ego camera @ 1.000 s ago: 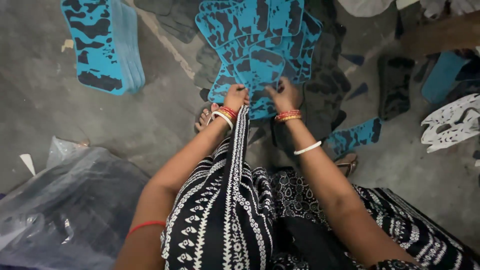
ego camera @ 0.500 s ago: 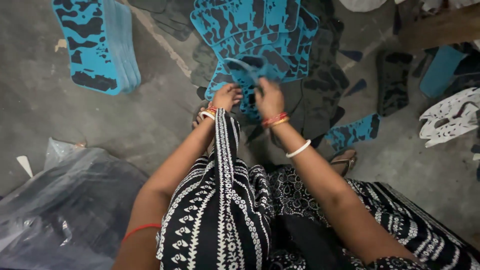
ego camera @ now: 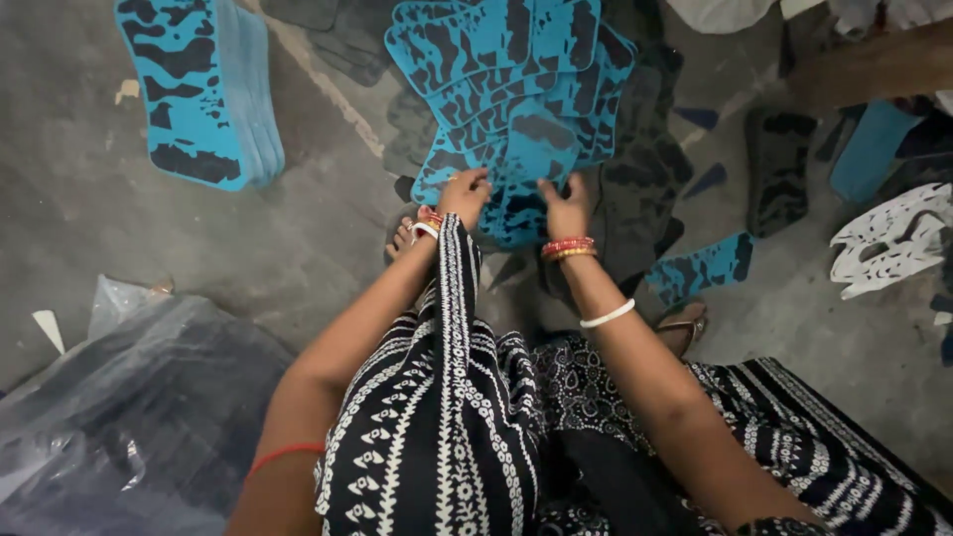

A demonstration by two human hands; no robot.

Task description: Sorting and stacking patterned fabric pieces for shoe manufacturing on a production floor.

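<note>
A pile of blue sole-shaped sheets with black patches [ego camera: 516, 89] lies on the grey floor in front of me. My left hand [ego camera: 465, 194] rests on the near edge of the lowest blue sheet [ego camera: 516, 203], fingers curled on it. My right hand [ego camera: 566, 208] presses on the same sheet from the right, fingers spread over it. Both wrists carry bangles. Whether either hand grips the sheet or only touches it is unclear.
A neat stack of blue sheets [ego camera: 199, 89] stands at the far left. Dark cut-out scraps [ego camera: 645, 189] lie around the pile. A clear plastic bag [ego camera: 109, 407] sits at my left. White cut-outs [ego camera: 893, 243] lie at the right. My foot [ego camera: 402, 238] shows beside my black patterned skirt [ego camera: 447, 417].
Both hands have shifted slightly on the near edge of the blue pile; the view has drifted a little, the pile otherwise unchanged.
</note>
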